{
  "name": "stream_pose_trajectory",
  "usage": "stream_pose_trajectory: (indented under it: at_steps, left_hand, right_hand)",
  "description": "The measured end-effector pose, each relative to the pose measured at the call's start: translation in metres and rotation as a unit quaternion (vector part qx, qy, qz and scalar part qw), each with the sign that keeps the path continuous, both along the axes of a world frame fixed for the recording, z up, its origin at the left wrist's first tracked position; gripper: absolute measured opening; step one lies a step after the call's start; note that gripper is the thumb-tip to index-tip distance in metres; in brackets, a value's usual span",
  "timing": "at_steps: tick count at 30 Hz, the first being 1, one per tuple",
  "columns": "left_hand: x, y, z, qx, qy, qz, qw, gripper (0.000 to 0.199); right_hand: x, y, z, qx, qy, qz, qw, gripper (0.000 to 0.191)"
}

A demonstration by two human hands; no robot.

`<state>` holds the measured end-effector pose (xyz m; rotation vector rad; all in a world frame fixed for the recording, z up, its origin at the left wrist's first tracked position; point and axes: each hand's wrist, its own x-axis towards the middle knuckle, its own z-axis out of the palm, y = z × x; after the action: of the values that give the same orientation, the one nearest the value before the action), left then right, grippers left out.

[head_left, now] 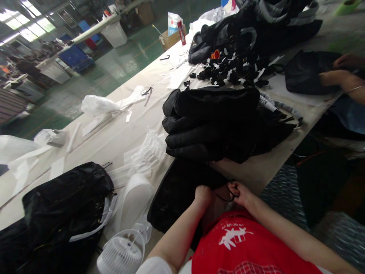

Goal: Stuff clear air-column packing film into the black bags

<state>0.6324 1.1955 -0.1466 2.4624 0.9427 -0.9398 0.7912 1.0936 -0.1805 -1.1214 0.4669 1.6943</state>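
Note:
A black bag (178,190) lies on the table edge right in front of me. My left hand (203,195) is closed at the bag's near side, its fingers mostly hidden behind the back of the hand and the black fabric. Further right, my right hand (238,193) pinches a thin black strap (225,198) that loops out beside the bag. Just beyond, a stack of black bags (211,121) rests on the table, its lowest layer close to the bag I hold.
More black bags (68,198) and a white fan (122,253) stand at left, near a white roll (138,194). Small black straps (236,70) are heaped at the back. At right, a co-worker's hands (336,78) handle another black bag (308,72).

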Motion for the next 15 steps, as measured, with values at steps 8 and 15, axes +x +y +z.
stream_pose_trajectory:
  at_steps: [8,15]
  left_hand:
    - [-0.069,-0.033,0.028,0.065,-0.192,0.133,0.970,0.027]
    - [-0.152,-0.140,0.028,0.328,-0.238,0.596,0.693,0.056]
  right_hand:
    - [0.049,-0.002,0.016,0.031,-0.448,0.361,0.817,0.018]
    - [0.067,0.028,-0.018,0.146,-0.658,0.456,0.582,0.030]
